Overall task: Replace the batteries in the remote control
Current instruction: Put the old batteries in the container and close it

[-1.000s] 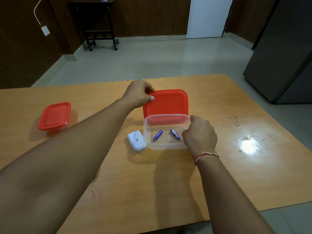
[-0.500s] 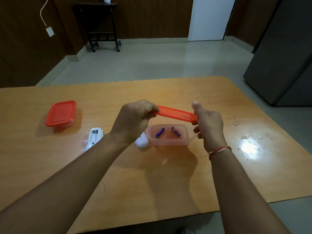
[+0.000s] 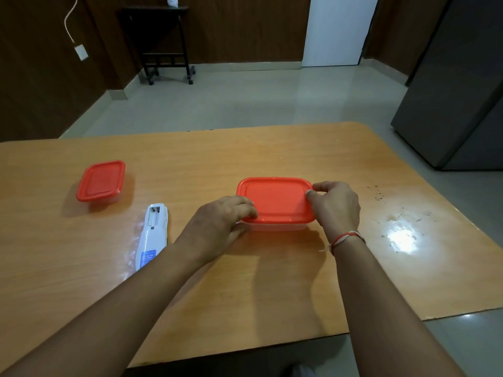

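Head view has your left hand (image 3: 226, 221) and right hand (image 3: 333, 206) each grasping an end of the lid (image 3: 275, 200) on the box (image 3: 275, 227), so press every corner evenly while the remote (image 3: 152, 235), back open, lies on the worktop (image 3: 272, 281) to your left.

A wooden tabletop (image 3: 272, 281) with an orange-brown grain fills the lower half of the view; a bright glare (image 3: 402, 236) of overhead light sits on its right side, with small dark specks (image 3: 377, 192) scattered just beyond it. Past the tabletop lies a pale grey glossy floor (image 3: 245, 99). Dark wood-panelled walls (image 3: 245, 25) close the room, with a light skirting along their base. A dark side table on castors (image 3: 163, 44) stands against the far wall. A white door (image 3: 337, 28) is to its right. A white socket with a cord (image 3: 81, 51) is on the left wall. A dark grey cabinet (image 3: 457, 91) stands at the right.
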